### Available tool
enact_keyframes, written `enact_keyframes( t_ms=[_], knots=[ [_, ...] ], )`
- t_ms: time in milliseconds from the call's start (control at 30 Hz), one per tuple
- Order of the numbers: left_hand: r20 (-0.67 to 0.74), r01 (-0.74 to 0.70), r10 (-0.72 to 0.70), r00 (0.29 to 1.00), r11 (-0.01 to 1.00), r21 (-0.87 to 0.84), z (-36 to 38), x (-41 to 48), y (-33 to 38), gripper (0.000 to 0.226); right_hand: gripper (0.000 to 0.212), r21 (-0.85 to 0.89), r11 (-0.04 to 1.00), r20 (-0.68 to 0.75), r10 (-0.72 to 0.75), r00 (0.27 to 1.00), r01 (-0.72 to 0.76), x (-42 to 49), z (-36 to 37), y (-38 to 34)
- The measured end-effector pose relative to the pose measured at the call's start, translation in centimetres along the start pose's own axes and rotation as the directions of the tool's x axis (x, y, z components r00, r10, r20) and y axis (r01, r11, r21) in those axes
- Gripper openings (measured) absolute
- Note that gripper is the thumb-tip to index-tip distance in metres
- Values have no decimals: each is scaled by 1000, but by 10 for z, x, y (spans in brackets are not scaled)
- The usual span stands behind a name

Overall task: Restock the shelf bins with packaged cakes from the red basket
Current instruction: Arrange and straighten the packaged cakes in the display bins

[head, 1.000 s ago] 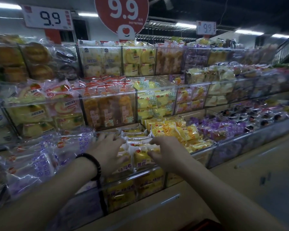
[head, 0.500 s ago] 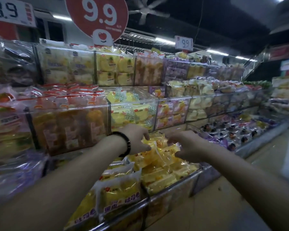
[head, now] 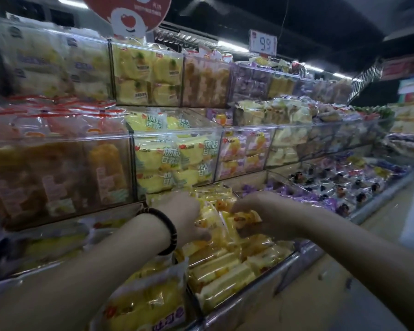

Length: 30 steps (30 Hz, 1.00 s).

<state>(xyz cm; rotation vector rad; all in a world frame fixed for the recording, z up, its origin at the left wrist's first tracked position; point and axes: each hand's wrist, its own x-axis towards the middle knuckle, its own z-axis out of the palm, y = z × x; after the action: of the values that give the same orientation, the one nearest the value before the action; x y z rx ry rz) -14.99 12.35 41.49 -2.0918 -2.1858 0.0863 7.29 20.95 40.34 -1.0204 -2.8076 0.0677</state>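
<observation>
Both my hands are down in a bottom-row clear bin [head: 268, 280] filled with yellow packaged cakes [head: 222, 271]. My left hand [head: 186, 218], with a dark bracelet on its wrist, presses on the packs at the bin's back left. My right hand [head: 263, 216] pinches a yellow cake pack [head: 244, 217] near the top of the pile. The red basket is out of view.
Three tiers of clear bins hold wrapped cakes: orange ones [head: 58, 177] at left, yellow ones [head: 175, 158] straight ahead, purple ones [head: 339, 187] to the right. A nearer bin of yellow packs [head: 144, 304] sits under my left arm. The aisle floor [head: 358, 283] runs along the right.
My view has swung right and closer to the shelf. Both hands have moved from the nearer bin to the yellow-cake bin beside it and now work deeper among its packs.
</observation>
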Motion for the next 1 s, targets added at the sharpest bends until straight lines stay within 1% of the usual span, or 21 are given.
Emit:
enact_keyframes(
  t_ms=[133, 200, 300, 400, 433, 533, 600, 733, 867, 1000],
  knots=[
    [33, 43, -42, 999, 999, -25, -5, -6, 3, 60, 44, -1, 997, -75, 76, 994, -76, 2, 3, 7],
    [50, 68, -66, 997, 997, -40, -7, -7, 3, 62, 40, -5, 994, -142, 108, 984, -109, 8, 4, 7],
    [47, 89, -88, 995, 996, -15, -6, -10, 6, 67, 37, -17, 987, -238, 152, 959, -161, 19, 3, 3],
    [27, 79, -78, 997, 997, -19, -2, -15, 11, 65, 39, -67, 985, -331, 126, 935, -156, 28, 5, -6],
    [27, 74, -74, 997, 997, -33, -1, -17, 11, 64, 40, -90, 985, -338, 109, 935, -147, 31, 7, -10],
    [52, 60, -58, 997, 997, -49, 0, -21, 13, 63, 40, -148, 980, -303, 83, 949, -133, 42, 14, -20],
    [69, 50, -47, 996, 998, -45, 2, -21, 17, 68, 38, -174, 976, -299, 73, 952, -129, 47, 16, -24],
    [74, 46, -45, 996, 999, -3, 7, -21, 21, 66, 34, -266, 959, -262, 24, 965, -97, 54, 20, -30],
    [111, 35, -34, 993, 999, -6, 8, -19, 16, 72, 39, -130, 989, -146, 46, 988, -65, 53, 5, -20],
    [147, 51, -38, 988, 995, -85, 4, -15, 7, 85, 42, -95, 992, -105, 72, 992, -82, 50, 4, -16]
  ],
)
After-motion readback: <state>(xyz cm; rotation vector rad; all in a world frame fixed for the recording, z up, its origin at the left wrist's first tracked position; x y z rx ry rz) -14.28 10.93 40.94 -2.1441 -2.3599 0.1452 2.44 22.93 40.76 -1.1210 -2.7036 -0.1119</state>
